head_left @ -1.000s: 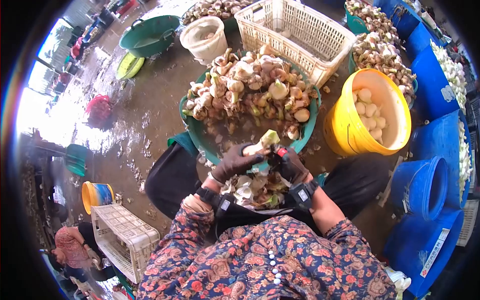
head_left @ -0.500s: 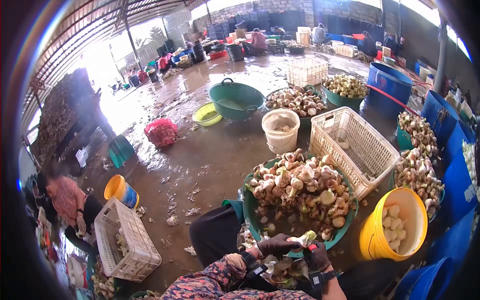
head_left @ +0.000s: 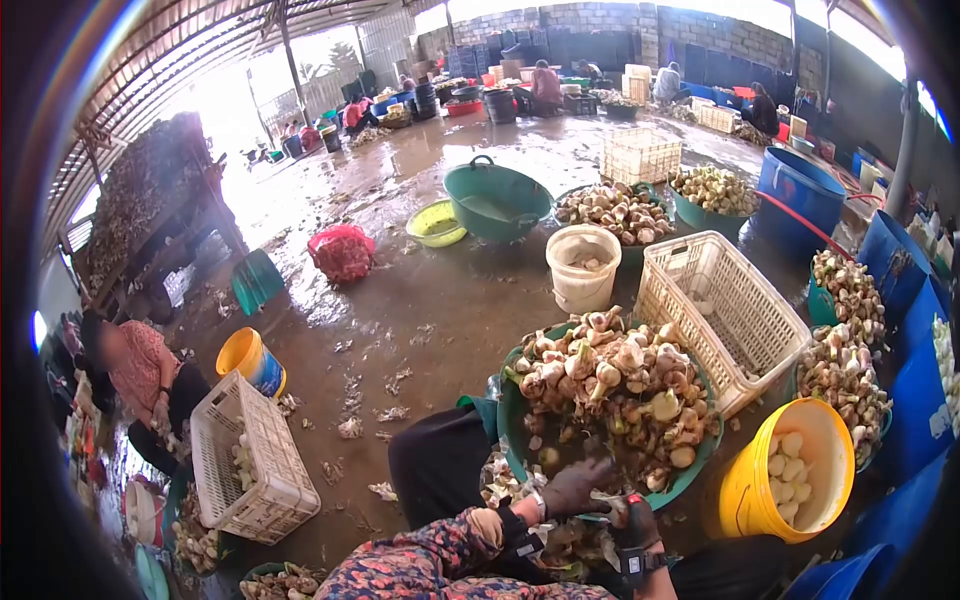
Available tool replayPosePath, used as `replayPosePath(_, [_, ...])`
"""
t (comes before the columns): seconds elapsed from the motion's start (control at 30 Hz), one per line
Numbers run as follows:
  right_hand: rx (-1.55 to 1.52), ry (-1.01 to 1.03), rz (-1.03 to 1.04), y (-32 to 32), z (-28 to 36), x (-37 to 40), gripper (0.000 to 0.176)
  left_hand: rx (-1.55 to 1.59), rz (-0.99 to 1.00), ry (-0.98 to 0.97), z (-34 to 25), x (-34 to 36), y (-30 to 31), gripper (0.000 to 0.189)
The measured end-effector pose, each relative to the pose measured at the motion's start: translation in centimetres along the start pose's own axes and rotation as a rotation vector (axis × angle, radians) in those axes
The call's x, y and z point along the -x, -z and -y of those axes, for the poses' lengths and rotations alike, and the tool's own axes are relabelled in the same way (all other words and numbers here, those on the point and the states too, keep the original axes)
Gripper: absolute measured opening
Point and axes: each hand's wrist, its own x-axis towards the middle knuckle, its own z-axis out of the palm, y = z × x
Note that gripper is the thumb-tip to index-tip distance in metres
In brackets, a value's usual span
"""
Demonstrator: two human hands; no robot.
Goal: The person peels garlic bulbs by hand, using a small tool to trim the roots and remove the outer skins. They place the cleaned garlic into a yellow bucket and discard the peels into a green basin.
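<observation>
My left hand (head_left: pixel 577 488), in a dark glove, is closed on a pale garlic bulb (head_left: pixel 606 504), mostly covered by the fingers. Right beside it, my right hand (head_left: pixel 637 526), also gloved, is curled round a small tool whose red end (head_left: pixel 634 499) shows by the thumb; its kind is hidden. Just beyond both hands sits a green basin (head_left: pixel 512 420) heaped with unpeeled garlic (head_left: pixel 610 375). Peelings (head_left: pixel 570 548) lie below my hands. To the right, a tilted yellow bucket (head_left: pixel 742 480) holds peeled white bulbs (head_left: pixel 789 468).
A cream plastic crate (head_left: pixel 765 375) and a white bucket (head_left: pixel 583 290) stand behind the basin. Blue barrels (head_left: pixel 915 370) line the right side. At left, another person (head_left: pixel 145 365) sits by a white crate (head_left: pixel 262 490). The wet floor (head_left: pixel 400 320) carries scattered peelings.
The view has shifted, moving the scene slightly right. My left hand now covers more of the bulb, whose greenish end showed before. My right hand still grips the red-ended tool.
</observation>
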Motion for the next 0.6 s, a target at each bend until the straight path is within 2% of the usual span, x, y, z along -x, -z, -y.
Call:
replayPosePath(0.03, [0.098,-0.094,-0.005,-0.2,0.0,0.1,0.020,0.130,0.181,-0.040,-0.1,0.1,0.2,0.055])
replayPosePath(0.07, [0.197,-0.185,-0.010,-0.4,0.8,-0.3,0.015,0.132,0.181,-0.037,0.0,0.1,-0.3,0.055])
replayPosePath(0.1, [-0.348,-0.546,-0.142,-0.6,6.0,-1.0,0.012,0.120,0.280,0.033,0.2,0.1,-1.0,0.047])
replayPosePath(0.13, [-0.350,-0.547,-0.142,-0.5,7.3,-1.1,0.012,0.108,0.382,0.103,0.3,0.3,-1.6,0.041])
replayPosePath(0.17, [-0.244,-0.461,-0.109,-0.4,8.1,-1.1,0.012,0.242,0.265,0.074,0.1,1.0,-1.8,0.030])
replayPosePath(0.2, [-0.138,-0.376,-0.078,-0.3,8.6,-1.2,0.013,0.241,0.267,0.075,0.1,1.5,-2.2,0.030])
replayPosePath(0.27, [-0.224,-0.366,-0.097,-0.1,9.3,-1.4,0.014,0.417,0.027,0.141,0.0,2.3,-3.0,0.028])
replayPosePath(0.3, [-0.310,-0.355,-0.117,-0.1,9.7,-1.4,0.015,0.457,0.118,0.284,0.8,2.1,-3.4,0.028])
replayPosePath(0.33, [-0.179,-0.283,-0.014,0.4,10.0,-1.6,0.017,0.580,0.175,0.334,1.6,1.9,-3.5,0.028])
replayPosePath(0.4, [-0.911,-0.493,-0.204,0.0,8.7,-1.2,0.019,0.974,0.184,0.441,1.8,1.7,-2.8,0.028])
replayPosePath(0.43, [-0.833,-0.383,-0.262,-0.3,8.2,-1.0,0.022,1.314,0.154,0.482,2.1,1.6,-3.3,0.030])
replayPosePath(0.47, [-0.887,-0.333,-0.197,-0.2,6.7,-1.2,0.029,0.962,0.026,0.095,2.3,2.2,-2.8,0.034])
replayPosePath(0.53, [-0.851,-0.247,-0.167,-0.1,7.5,-1.3,0.036,0.254,-0.466,-0.293,3.6,2.5,-3.6,0.030])
replayPosePath(0.57, [-0.811,-0.236,-0.030,0.5,8.6,-1.3,0.042,0.638,-0.343,-0.109,5.2,2.5,-5.1,0.034])
replayPosePath(0.6, [-0.814,-0.284,-0.078,0.5,9.5,-1.3,0.042,1.015,-0.188,0.104,7.1,2.4,-6.8,0.039])
